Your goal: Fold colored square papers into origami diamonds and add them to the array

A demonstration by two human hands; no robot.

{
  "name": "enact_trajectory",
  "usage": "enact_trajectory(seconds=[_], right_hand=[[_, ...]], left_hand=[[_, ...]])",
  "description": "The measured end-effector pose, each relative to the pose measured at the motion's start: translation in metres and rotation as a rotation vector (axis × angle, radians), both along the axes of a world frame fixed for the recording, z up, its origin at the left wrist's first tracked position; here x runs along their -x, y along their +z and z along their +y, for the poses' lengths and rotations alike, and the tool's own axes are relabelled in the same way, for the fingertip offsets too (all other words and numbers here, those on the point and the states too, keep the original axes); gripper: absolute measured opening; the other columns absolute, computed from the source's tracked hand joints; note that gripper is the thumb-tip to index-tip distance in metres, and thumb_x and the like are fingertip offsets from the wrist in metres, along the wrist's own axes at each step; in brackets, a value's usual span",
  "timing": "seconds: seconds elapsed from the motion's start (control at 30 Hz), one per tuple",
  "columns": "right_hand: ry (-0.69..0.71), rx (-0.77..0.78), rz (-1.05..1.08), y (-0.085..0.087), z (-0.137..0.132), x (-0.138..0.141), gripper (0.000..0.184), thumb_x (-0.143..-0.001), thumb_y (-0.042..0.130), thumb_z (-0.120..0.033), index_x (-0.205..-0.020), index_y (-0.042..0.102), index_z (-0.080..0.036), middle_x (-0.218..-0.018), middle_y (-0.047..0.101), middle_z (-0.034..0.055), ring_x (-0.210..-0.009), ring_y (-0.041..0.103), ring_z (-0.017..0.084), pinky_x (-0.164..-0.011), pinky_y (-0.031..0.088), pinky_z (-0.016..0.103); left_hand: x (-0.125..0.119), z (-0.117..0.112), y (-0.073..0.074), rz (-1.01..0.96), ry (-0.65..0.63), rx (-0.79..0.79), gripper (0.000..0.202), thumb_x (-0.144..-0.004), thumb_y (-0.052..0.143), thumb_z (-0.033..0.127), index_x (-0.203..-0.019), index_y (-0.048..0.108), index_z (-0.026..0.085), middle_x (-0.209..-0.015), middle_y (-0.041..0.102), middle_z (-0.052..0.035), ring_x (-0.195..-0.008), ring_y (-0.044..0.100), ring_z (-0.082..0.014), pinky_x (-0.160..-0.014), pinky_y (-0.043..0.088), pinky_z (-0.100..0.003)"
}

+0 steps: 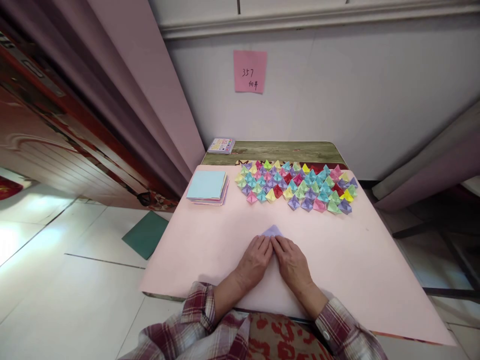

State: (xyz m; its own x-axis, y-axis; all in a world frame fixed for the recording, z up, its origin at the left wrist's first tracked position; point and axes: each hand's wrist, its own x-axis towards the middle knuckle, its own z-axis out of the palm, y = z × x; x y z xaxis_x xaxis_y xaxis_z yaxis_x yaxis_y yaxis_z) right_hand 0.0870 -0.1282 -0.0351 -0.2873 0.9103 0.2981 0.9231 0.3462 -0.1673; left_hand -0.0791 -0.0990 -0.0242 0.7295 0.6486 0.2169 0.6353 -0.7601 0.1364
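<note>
A lavender sheet of origami paper [273,231] lies on the pink table cover in front of me, with one pointed corner showing beyond my fingertips. My left hand [255,257] presses down on it from the left, fingers held together. From the right, my right hand [291,260] does the same, and the two hands meet along the paper's middle. Most of the sheet is hidden beneath my fingers. Farther back stand rows of small folded paper boats [277,191] in many colours.
A stack of square coloured paper [206,185], light blue on top, sits at the back left of the table cover [337,260]. Behind it is a labelled pack [222,145]. A pink note [250,71] hangs on the wall. A dark green square [146,234] lies on the floor.
</note>
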Motion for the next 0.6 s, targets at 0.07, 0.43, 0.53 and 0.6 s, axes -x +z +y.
enact_trajectory(seconds=[0.07,0.43,0.53,0.6], right_hand=[[-0.015,0.015,-0.014,-0.002,-0.004,0.002,0.049,-0.086,0.042,-0.002,-0.132,0.054,-0.012,-0.129,0.058,0.0150,-0.113,0.052,0.026,-0.098,0.043,0.039],[-0.095,0.117,-0.082,0.009,0.032,0.005,0.051,-0.086,0.042,-0.006,-0.136,0.050,-0.016,-0.132,0.056,0.0151,-0.097,0.055,0.029,-0.075,0.046,0.037],[-0.103,0.129,-0.096,0.009,0.036,0.005,0.051,-0.086,0.043,-0.006,-0.136,0.051,-0.016,-0.131,0.056,0.0153,-0.099,0.054,0.029,-0.075,0.046,0.037],[-0.095,0.127,-0.089,0.007,0.035,0.004,0.052,-0.086,0.043,-0.005,-0.137,0.050,-0.016,-0.132,0.055,0.0149,-0.101,0.054,0.029,-0.078,0.047,0.037]], left_hand=[[0.007,-0.006,0.002,0.059,-0.004,0.034,0.048,-0.092,0.037,0.013,-0.140,0.044,0.012,-0.143,0.049,-0.0153,-0.136,0.040,-0.0260,-0.114,0.024,-0.050],[0.011,-0.013,0.003,0.105,0.063,0.132,0.058,-0.090,0.038,0.010,-0.146,0.035,0.025,-0.152,0.038,-0.0113,-0.142,0.030,-0.0254,-0.113,0.016,-0.057],[0.013,-0.015,0.005,0.118,0.057,0.137,0.058,-0.090,0.039,0.009,-0.146,0.036,0.024,-0.151,0.038,-0.0117,-0.142,0.030,-0.0257,-0.114,0.017,-0.056],[0.013,-0.017,0.006,0.130,0.050,0.127,0.056,-0.090,0.039,0.010,-0.145,0.039,0.023,-0.151,0.040,-0.0120,-0.141,0.031,-0.0266,-0.114,0.018,-0.055]])
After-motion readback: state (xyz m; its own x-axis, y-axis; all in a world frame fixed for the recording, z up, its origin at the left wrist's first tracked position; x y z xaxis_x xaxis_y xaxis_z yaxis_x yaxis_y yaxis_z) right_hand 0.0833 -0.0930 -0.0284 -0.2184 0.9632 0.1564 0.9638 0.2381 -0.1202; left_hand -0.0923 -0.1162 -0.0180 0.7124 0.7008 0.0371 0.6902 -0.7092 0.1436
